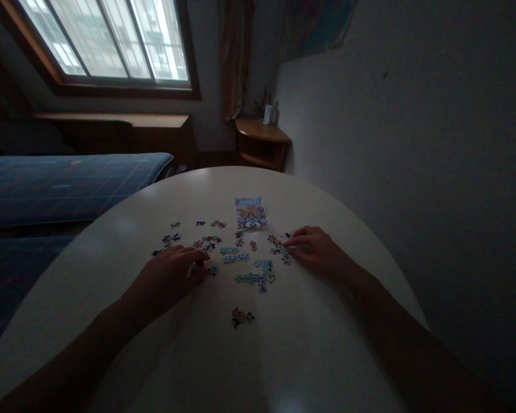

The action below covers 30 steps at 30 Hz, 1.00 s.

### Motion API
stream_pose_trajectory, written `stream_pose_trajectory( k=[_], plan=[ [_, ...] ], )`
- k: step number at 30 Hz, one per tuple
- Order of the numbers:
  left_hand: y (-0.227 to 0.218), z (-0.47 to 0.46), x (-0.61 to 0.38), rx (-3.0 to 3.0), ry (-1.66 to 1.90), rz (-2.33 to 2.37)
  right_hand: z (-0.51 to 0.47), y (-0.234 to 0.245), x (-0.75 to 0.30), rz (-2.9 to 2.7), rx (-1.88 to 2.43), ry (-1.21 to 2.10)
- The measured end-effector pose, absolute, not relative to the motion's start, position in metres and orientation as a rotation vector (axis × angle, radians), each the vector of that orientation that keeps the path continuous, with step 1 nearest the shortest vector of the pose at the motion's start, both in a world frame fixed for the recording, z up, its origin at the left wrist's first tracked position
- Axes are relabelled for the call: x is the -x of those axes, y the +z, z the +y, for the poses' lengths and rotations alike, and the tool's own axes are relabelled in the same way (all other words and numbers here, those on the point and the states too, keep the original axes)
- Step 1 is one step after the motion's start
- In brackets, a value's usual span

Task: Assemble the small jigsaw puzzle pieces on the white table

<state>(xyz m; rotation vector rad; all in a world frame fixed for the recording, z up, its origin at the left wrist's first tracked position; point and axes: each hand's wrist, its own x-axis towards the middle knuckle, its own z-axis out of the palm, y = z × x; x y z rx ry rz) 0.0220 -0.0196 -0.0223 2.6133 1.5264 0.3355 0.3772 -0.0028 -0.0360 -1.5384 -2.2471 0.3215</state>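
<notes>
Loose jigsaw pieces [210,240] lie scattered over the middle of a round white table. My left hand [169,274] rests low over the left-hand pieces, thumb and fingers apart; its palm hides some of them. On the other side, my right hand [313,251] reaches its fingertips to a small cluster of pieces [277,245], fingers stretched out and seemingly touching them. Between the hands are joined pale-blue sections, an upper one [235,256] and a lower L-shaped one [258,276]. Nearer to me sits a small brownish group of pieces [241,317].
A colourful printed packet [251,213] lies beyond the pieces on the table [327,327]. A bed with a blue plaid cover [69,183] stands to the left, a white wall [395,143] to the right. Behind are a corner shelf [262,131] and a window [112,40].
</notes>
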Motion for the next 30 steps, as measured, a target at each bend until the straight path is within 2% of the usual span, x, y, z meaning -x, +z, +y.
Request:
stream_pose_trajectory(
  k=[15, 30],
  plan=[
    [-0.029, -0.033, -0.041, -2.686, 0.455, 1.47, -0.002, -0.034, -0.374, -2.277, 1.567, 0.312],
    [-0.025, -0.023, -0.029, -2.515, 0.281, 1.424, 0.001, -0.036, -0.382, -2.302, 1.562, 0.31]
  ],
)
